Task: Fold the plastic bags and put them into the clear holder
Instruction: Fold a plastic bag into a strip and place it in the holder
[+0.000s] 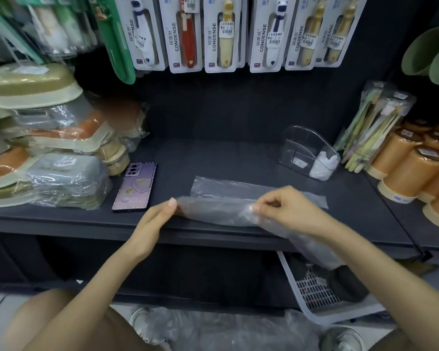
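A long, thin translucent plastic bag (213, 211) is stretched over the front edge of the dark shelf (200, 158). My left hand (152, 221) pinches its left end. My right hand (287, 211) pinches it further right, and the rest of the bag trails down past my right wrist below the shelf edge. A second flattened plastic bag (233, 187) lies on the shelf just behind. The clear holder (307, 150) stands at the back right of the shelf with folded white bags (323, 164) in its right compartment.
A purple phone (134, 187) lies face down left of the bags. Wrapped lunch boxes (48, 153) are stacked at the left, orange cups (411, 168) and packed cutlery (373, 127) at the right. Packaged brushes hang above. A white basket (319, 290) and loose plastic bags (213, 328) sit on the floor.
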